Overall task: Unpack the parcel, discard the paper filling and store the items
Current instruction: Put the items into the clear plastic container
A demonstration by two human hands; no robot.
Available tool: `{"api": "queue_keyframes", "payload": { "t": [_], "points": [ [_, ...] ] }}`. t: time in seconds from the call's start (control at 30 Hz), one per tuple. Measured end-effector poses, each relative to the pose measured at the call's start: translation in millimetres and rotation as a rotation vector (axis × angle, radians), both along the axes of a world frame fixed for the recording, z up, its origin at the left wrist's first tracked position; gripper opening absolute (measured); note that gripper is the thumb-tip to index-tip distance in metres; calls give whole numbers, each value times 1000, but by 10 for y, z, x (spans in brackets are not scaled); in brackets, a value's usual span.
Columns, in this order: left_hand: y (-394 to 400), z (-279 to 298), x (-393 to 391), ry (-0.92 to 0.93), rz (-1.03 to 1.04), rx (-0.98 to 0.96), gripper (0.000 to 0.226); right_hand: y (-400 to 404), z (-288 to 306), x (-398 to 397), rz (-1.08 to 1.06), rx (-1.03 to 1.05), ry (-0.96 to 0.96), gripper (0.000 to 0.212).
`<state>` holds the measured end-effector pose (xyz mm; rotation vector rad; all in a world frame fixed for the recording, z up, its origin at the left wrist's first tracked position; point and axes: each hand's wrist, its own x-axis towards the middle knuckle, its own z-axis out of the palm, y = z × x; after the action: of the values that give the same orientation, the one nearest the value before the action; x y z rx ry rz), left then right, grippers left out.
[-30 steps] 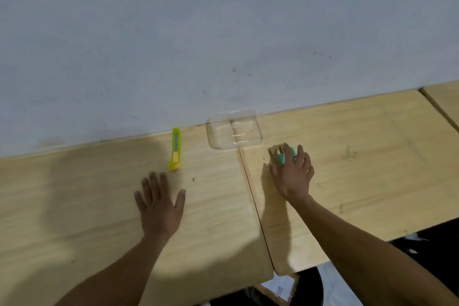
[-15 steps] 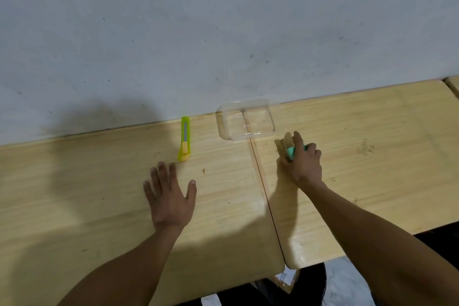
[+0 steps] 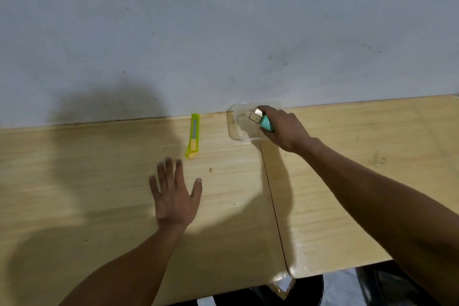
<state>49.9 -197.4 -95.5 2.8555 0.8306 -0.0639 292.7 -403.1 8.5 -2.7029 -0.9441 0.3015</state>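
Observation:
My right hand grips a small teal item with a metallic tan end and holds it over the clear plastic container, which stands against the wall at the seam of the two table tops. Whether the item touches the container I cannot tell. My left hand lies flat on the wooden table, fingers spread, holding nothing. A green and yellow utility knife lies just beyond its fingertips, left of the container.
A grey wall rises directly behind the table. A second table top joins on the right. At the front edge below the seam a bit of cardboard shows, with dark floor beside it.
My right hand lifted the teal item off the table and carried it back and left over the clear container. My left hand stayed flat. The camera shifted.

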Motion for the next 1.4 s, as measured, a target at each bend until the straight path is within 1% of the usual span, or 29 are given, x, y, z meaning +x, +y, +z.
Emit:
{"api": "queue_keyframes", "payload": {
  "t": [0.07,0.13,0.2,0.3,0.43,0.57,0.7,0.87,0.97,1.13,1.27,1.4],
  "points": [
    [6,-12,-4,6,7,-12,78,133,-6,186,99,-152,-6,52],
    [7,-12,-7,-2,15,-16,78,233,-60,332,170,-246,-16,51],
    [2,-9,-2,-17,16,-12,77,296,-144,420,237,-301,5,50],
    [1,2,1,-24,18,-14,77,344,-250,470,304,-331,59,46],
    [0,20,-7,-19,20,-13,77,344,-315,502,338,-324,68,47],
    [-14,36,-2,-38,18,-13,77,306,-340,498,359,-328,47,57],
    [-11,31,3,-23,24,-14,77,282,-357,494,307,-329,142,65],
    [-10,23,5,-8,24,-5,77,254,-342,500,269,-246,263,70],
    [-11,21,13,-8,25,6,77,240,-339,507,284,-246,274,70],
    [-13,7,10,-8,35,-16,77,205,-306,470,271,-286,187,67],
    [-6,-19,-1,-8,32,-2,77,169,-326,503,285,-203,225,66],
    [-4,-13,-5,-6,29,-3,77,151,-278,531,221,-136,270,60]
  ]
}}
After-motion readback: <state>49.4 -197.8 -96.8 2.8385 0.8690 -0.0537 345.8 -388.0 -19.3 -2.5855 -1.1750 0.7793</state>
